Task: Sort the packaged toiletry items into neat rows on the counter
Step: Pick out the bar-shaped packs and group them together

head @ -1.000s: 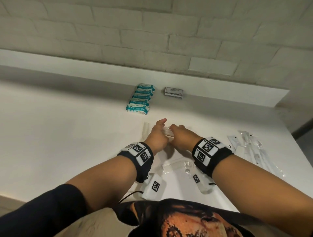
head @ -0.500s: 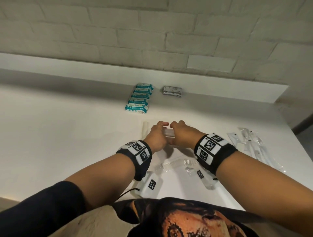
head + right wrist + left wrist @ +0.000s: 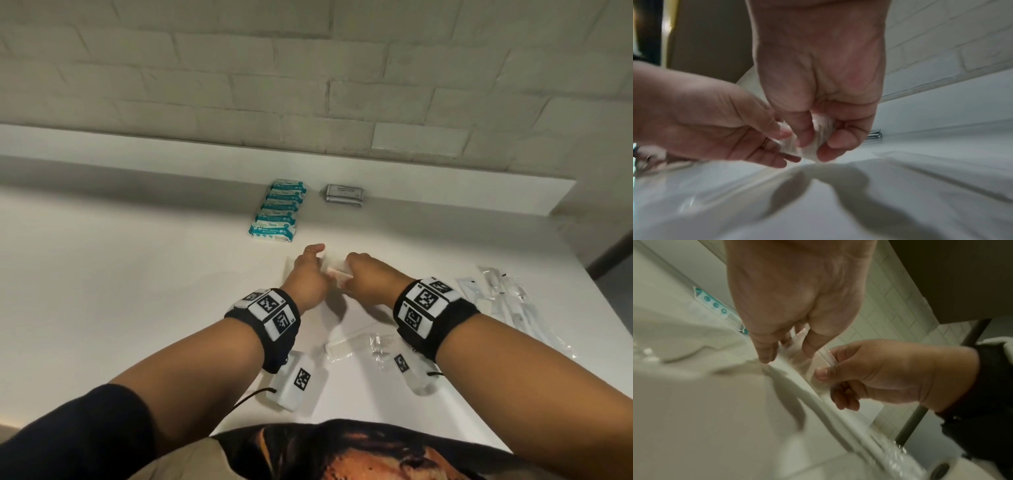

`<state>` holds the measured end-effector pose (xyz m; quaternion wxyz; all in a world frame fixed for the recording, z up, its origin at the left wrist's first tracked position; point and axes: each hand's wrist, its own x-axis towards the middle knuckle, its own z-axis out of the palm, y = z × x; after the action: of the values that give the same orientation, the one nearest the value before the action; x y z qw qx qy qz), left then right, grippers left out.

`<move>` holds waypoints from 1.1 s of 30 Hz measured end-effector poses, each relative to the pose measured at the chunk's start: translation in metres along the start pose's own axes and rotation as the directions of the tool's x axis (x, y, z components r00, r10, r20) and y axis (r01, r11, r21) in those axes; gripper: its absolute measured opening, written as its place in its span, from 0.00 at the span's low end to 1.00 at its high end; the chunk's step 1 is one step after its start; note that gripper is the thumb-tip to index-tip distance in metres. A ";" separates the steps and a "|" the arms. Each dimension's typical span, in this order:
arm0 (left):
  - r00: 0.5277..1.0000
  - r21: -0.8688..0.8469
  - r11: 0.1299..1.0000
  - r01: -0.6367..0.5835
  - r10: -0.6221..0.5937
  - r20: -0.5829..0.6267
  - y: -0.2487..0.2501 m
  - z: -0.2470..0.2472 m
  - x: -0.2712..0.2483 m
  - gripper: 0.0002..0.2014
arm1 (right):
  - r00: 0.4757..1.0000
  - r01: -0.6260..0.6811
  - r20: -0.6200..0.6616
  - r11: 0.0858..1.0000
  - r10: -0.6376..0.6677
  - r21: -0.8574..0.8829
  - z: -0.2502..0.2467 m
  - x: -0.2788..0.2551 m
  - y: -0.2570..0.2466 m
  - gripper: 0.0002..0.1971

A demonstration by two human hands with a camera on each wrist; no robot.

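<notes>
Both hands hold one small clear packet (image 3: 335, 268) just above the white counter (image 3: 137, 291). My left hand (image 3: 320, 255) pinches its left end between thumb and fingers. My right hand (image 3: 350, 266) grips its right end, thumb over curled fingers. In the right wrist view the packet (image 3: 819, 129) looks crinkled and translucent between my right hand (image 3: 813, 146) and left hand (image 3: 785, 146). In the left wrist view it (image 3: 815, 369) spans from my left hand (image 3: 789, 345) to my right hand (image 3: 830, 374). What it contains is unclear.
A row of teal wipe packs (image 3: 278, 212) and a stack of grey sachets (image 3: 344, 195) sit by the back ledge. A bagged white comb (image 3: 356, 346) lies near my wrists. Several clear-wrapped items (image 3: 507, 301) lie at the right edge. A flat clear packet (image 3: 289, 270) lies beside my left hand.
Both hands have kept hold of the clear packet and drawn slightly apart along it. Nothing else on the counter has moved.
</notes>
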<state>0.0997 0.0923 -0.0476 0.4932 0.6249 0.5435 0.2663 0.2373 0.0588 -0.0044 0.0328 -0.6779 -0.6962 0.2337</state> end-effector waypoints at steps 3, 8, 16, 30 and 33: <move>0.999 -0.227 0.973 0.041 -0.041 0.001 0.018 -0.004 0.004 0.28 | 0.993 -0.113 0.045 0.842 0.105 0.528 -0.011 0.016 0.003 0.13; 0.997 -0.460 0.886 0.064 -0.079 -0.014 0.045 -0.006 0.017 0.14 | 0.984 -0.172 0.139 0.400 0.110 0.900 -0.015 0.032 0.005 0.11; 0.985 -0.275 0.950 0.148 -0.165 -0.042 0.046 -0.009 0.077 0.20 | 0.937 -0.185 0.009 0.474 0.350 0.861 -0.012 0.084 0.014 0.07; 0.964 0.081 0.961 0.265 -0.264 -0.015 0.047 -0.025 0.194 0.19 | 0.892 -0.329 0.095 0.491 0.442 0.807 -0.036 0.184 0.034 0.10; 0.957 0.086 0.953 0.290 -0.289 -0.023 0.045 -0.025 0.198 0.19 | 0.895 -0.338 0.121 0.475 0.430 0.812 -0.038 0.182 0.037 0.11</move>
<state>0.1493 0.2907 -0.0378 0.4958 0.5585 0.6429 0.1701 0.2710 0.2434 -0.0333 0.3228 -0.7336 -0.3358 0.4949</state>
